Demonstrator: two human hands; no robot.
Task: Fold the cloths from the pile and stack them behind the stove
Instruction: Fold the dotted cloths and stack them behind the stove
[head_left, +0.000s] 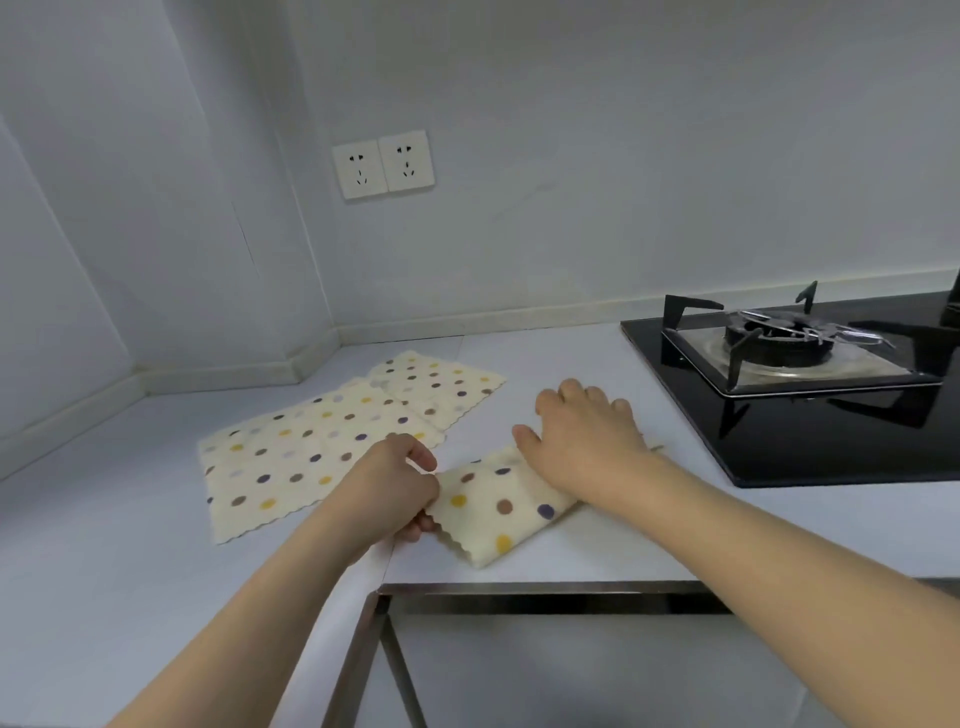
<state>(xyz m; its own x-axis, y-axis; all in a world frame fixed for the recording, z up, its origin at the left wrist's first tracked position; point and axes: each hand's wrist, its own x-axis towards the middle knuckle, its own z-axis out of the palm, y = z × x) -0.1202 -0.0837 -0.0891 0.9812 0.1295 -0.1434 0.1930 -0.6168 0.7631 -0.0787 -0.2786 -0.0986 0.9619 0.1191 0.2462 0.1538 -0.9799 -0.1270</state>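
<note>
Three cloths: all cream with coloured dots and scalloped edges, lying on the pale bench (597, 551).
Large flat cloth (291, 457): spread open at the left, well clear of the bench's front edge.
Far cloth (441, 387): behind and to the right of the large one; whether their corners overlap or only meet I cannot tell.
Wall sockets (383, 165): two side by side on the wall, above the far cloth.
Left hand (389, 488): fingers curled, pinching the left edge of the folded cloth between thumb and fingertips.
Folded cloth (498, 509): a small thick rectangle near the front edge of the bench, between the two hands and touched by both.
Right hand (582, 436): palm down, fingers straight and spread, pressing flat on the right part of the folded cloth.
Stove (789, 364): black glass hob with a metal burner and black pan supports at the right, apart from the right hand; none of the three cloths lies behind it.
</note>
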